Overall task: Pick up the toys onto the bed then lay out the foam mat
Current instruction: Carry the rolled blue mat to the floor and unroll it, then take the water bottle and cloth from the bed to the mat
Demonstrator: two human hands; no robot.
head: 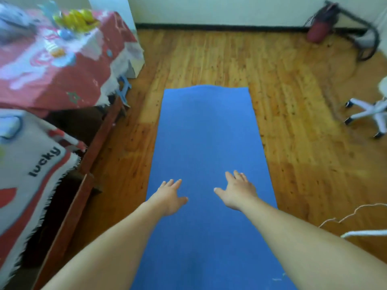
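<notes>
Wooden floorboards (293,122) run from under me to the far wall, where a dark skirting board meets the white paint. On them the blue foam mat (207,132) lies unrolled lengthwise, one end under my arms and the other pointing at the wall; its far edge bows up a little near the middle.

Both my arms reach out over the near part of the mat. My left hand (169,197) is palm down with the fingers straight and slightly spread, grasping nothing. My right hand (236,192) is the same, palm down, fingers and thumb splayed, released and empty, a little farther forward than the left. The two hands are near each other but apart. I cannot tell whether the palms press on the foam or hang just above it.

To my left stands the bed (83,70), covered in a red patterned spread with a white fringe. The toys (77,19) sit on top of it near the far corner: a yellow piece and some small blue and white ones, all blurred. Nearer me a grey and red blanket (31,164) with the word "lucky" hangs over the bed's edge.

On the right, well apart from the mat, are the white wheeled base of a chair (370,111), a dark red bag (319,28) against the wall, and a white cord (356,214) trailing on the floor.
</notes>
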